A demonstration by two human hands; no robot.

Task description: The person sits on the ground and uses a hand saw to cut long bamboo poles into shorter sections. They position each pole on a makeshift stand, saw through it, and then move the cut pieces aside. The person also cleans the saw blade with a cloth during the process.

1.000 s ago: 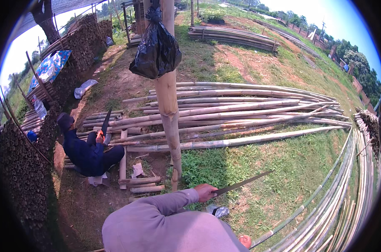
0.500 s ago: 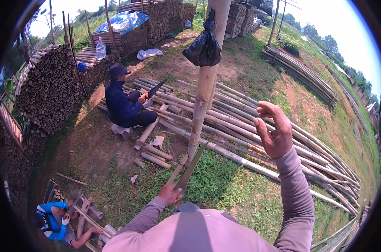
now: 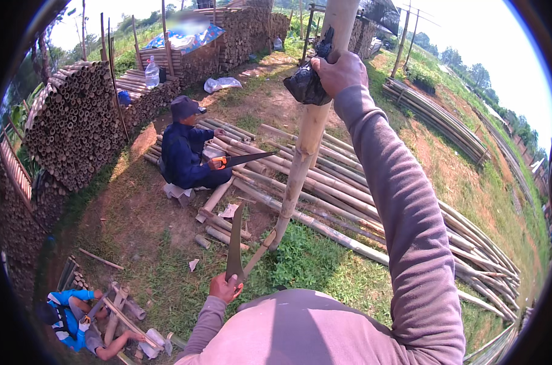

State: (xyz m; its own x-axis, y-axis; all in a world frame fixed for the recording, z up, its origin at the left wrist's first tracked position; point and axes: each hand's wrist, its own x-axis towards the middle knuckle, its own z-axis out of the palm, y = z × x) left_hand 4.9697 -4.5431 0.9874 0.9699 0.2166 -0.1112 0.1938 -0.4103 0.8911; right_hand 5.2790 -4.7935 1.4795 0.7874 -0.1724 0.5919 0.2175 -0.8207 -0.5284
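In my left hand [image 3: 226, 288] is a saw with a curved, tapering blade [image 3: 234, 246] pointing up and away; its handle is hidden in my closed fingers. A flat wooden strip [image 3: 259, 254] slants from beside that hand toward the foot of a bamboo post [image 3: 299, 167]; whether I hold it too, I cannot tell. My right arm reaches up to the post. There my right hand [image 3: 343, 74] is closed on a black plastic bag [image 3: 307, 85], which hangs crumpled against the bamboo. My fingertips are partly hidden behind the hand.
Long bamboo poles [image 3: 349, 188] lie beyond the post and to the right. A seated person in dark blue [image 3: 185, 152] holds an orange-handled saw [image 3: 242, 159]. Lower left, a person in bright blue [image 3: 69, 322] works at bamboo. Cut bamboo [image 3: 72, 121] is stacked at the left.
My right hand has moved up and left from the air onto the black bag, which is now bunched. The saw in my left hand has swung left and stands more upright.
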